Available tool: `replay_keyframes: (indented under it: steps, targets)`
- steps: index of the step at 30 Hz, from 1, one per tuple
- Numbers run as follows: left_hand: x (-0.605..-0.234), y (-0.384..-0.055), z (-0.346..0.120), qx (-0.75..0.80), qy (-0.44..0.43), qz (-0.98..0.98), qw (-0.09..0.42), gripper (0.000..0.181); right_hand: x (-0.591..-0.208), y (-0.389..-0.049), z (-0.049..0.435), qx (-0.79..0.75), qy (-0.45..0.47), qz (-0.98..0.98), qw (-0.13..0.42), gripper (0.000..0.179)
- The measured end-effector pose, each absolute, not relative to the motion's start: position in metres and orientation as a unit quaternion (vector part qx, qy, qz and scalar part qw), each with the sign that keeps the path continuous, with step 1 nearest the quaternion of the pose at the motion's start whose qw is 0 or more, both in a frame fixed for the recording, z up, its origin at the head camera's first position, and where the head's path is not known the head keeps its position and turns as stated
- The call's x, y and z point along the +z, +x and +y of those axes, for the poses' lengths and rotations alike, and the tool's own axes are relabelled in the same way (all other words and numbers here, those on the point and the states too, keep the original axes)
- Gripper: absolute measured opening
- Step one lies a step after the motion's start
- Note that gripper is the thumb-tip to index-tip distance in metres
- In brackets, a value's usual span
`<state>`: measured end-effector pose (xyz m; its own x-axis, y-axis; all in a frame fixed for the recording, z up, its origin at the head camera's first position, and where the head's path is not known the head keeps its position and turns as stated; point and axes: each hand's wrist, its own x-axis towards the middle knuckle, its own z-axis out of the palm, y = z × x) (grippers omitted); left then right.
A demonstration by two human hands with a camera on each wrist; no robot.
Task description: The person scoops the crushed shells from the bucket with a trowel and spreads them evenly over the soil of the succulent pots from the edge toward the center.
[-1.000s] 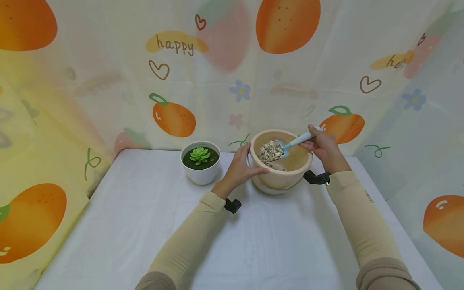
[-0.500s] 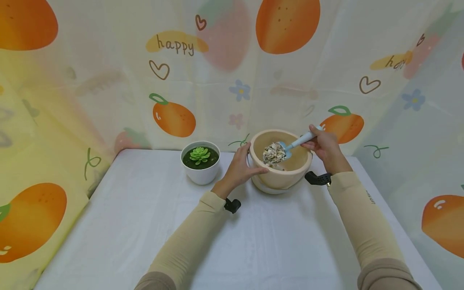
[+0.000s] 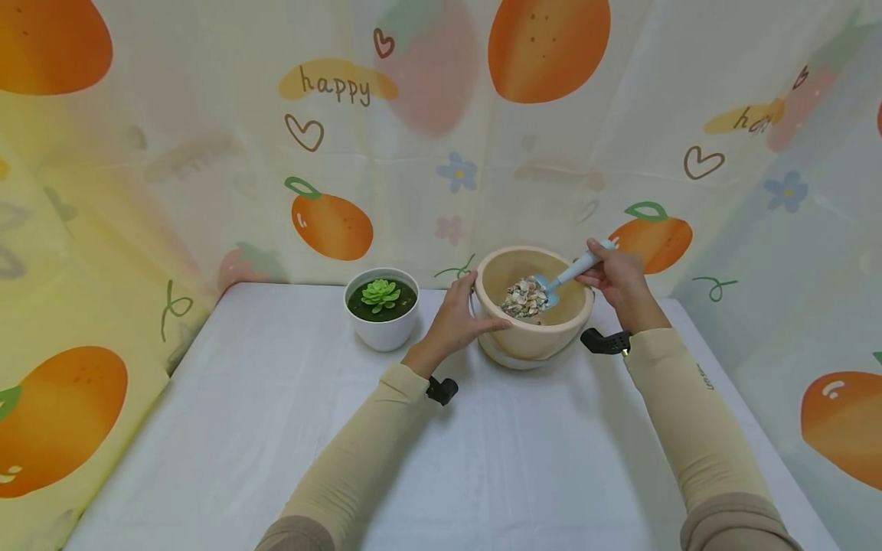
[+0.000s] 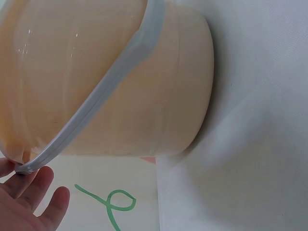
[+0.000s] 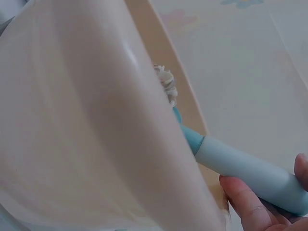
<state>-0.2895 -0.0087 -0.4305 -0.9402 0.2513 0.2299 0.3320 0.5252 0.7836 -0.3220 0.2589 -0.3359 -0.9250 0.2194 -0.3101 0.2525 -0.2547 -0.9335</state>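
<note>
A beige bucket (image 3: pixel 530 346) with a pale grey handle (image 4: pixel 91 103) stands at the back of the table. My left hand (image 3: pixel 456 317) holds it at the left side, thumb along the front rim and fingers near the handle's joint in the left wrist view. My right hand (image 3: pixel 620 282) grips the light blue handle of a small shovel (image 3: pixel 579 265) over the right rim. Its blue blade tilts down inside the bucket, with a heap of pale, shell-like pieces (image 3: pixel 525 297) at it. The bucket's wall hides most of the blade in the right wrist view.
Left of the bucket stands a white pot (image 3: pixel 383 334) with a green succulent (image 3: pixel 380 295) in dark soil. A white cloth covers the table (image 3: pixel 496 474). A fruit-print curtain (image 3: pixel 406 191) hangs right behind the table's back edge.
The shovel and the heap at its blade have shifted slightly right and down inside the bucket, with my right hand moving along. My left hand and the bucket have stayed put.
</note>
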Motion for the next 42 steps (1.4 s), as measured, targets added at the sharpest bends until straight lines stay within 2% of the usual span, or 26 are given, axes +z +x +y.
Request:
replay_keyframes:
  steps: [17, 28, 42]
  targets:
    - [-0.429, -0.290, -0.009, -0.453, -0.170, -0.875, 0.035, 0.111, -0.342, -0.321, 0.264, -0.844, 0.174, 0.508, 0.001, 0.017]
    - [-0.427, -0.297, -0.016, -0.440, -0.185, -0.879, 0.016, 0.108, -0.348, -0.320, 0.268, -0.866, 0.162, 0.472, 0.003, 0.023]
    - [-0.426, -0.298, -0.023, -0.454, -0.210, -0.866, 0.028, 0.099, -0.345, -0.313, 0.264, -0.876, 0.150, 0.458, -0.007, 0.021]
